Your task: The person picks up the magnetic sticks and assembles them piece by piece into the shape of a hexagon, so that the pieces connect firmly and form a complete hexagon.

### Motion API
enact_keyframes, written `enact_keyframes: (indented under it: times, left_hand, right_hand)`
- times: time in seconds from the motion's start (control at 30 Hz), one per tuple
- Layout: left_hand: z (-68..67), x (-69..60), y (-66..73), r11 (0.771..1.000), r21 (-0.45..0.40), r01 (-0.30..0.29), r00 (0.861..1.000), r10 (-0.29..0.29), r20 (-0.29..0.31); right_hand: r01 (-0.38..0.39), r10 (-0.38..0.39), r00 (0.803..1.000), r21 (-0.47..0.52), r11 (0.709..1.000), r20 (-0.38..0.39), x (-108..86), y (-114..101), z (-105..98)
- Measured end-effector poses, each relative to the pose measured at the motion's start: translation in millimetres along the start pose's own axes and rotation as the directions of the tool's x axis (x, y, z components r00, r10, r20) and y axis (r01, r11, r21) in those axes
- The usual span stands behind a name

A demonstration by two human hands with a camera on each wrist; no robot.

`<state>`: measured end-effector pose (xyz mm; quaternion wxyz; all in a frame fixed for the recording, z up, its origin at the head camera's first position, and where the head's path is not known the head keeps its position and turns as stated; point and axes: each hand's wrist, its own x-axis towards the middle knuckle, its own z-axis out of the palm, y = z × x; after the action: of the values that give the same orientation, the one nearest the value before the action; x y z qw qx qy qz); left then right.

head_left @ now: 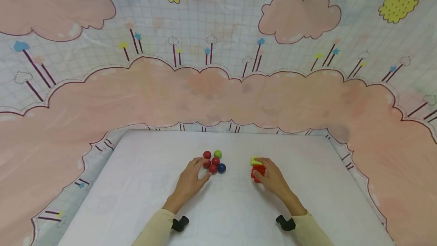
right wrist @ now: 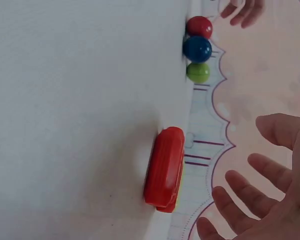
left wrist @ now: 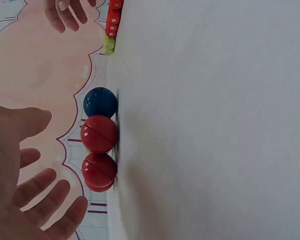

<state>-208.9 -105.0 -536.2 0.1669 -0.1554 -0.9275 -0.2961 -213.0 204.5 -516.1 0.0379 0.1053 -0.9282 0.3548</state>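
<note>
Head view, white table [head_left: 232, 212]: before me, a person's left hand [head_left: 190, 178] reaches beside a cluster of four red balls [head_left: 213, 169], one green ball [head_left: 217, 153] and one blue ball [head_left: 222, 168], its fingers spread apart. To the right, the right hand [head_left: 275, 180], fingers also apart, hovers by red pieces [head_left: 259, 169] and a yellow piece [head_left: 255, 161]. Whether either hand touches anything, I cannot tell.
</note>
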Motion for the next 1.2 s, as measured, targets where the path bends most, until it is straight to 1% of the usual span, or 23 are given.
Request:
enact_keyframes:
  times: [0.07,0.13,0.23,0.33,0.47,0.63,0.73,0.9,1.03,1.2]
  left_hand:
    - [3.3,-0.6,-1.2,0.999,-0.045,0.026,1.0,-0.026,0.004]
    - [7.1,-1.4,-2.4,0.996,-0.073,0.047,0.999,-0.047,0.01]
    - [12.3,-2.6,-3.9,0.991,-0.099,0.087,0.996,-0.084,0.04]
    - [15.4,-2.4,-3.9,0.988,-0.116,0.104,0.993,-0.098,0.059]
    - [17.2,-0.9,-2.6,0.985,-0.136,0.105,0.993,-0.097,0.061]
    - [19.0,0.0,-1.7,0.982,-0.14,0.123,0.99,-0.112,0.083]
    - [19.1,0.8,-0.6,0.984,-0.136,0.119,0.99,-0.106,0.095]
    - [18.9,2.6,2.0,0.985,-0.13,0.109,0.99,-0.096,0.102]
    - [20.3,2.9,2.6,0.986,-0.115,0.116,0.987,-0.102,0.12]
    - [20.9,2.9,3.4,0.985,-0.117,0.13,0.985,-0.114,0.132]
  right_hand:
    - [-0.002,0.002,1.0,0.007,1.0,-0.005,-1.9,1.2,-0.1]
    - [-0.009,0.009,1.0,0.012,1.0,-0.008,-3.9,2.7,0.1]
    - [-0.031,0.031,0.999,0.013,0.999,-0.018,-6.9,5.0,0.1]
    - [-0.047,0.047,0.998,0.002,0.999,-0.043,-8.4,6.6,-0.4]
    - [-0.06,0.058,0.996,-0.02,0.998,-0.065,-9.8,9.0,-1.0]
    - [-0.11,0.108,0.993,-0.038,0.993,-0.051,-13.0,13.6,0.9]
    - [-0.131,0.129,0.991,-0.044,0.99,-0.045,-14.3,16.6,2.2]
    - [-0.134,0.132,0.99,-0.046,0.99,-0.042,-17.4,19.3,0.9]
    - [-0.128,0.126,0.991,-0.059,0.99,-0.034,-19.9,21.3,0.1]
    - [-0.124,0.123,0.992,-0.075,0.989,-0.019,-22.2,25.0,0.6]
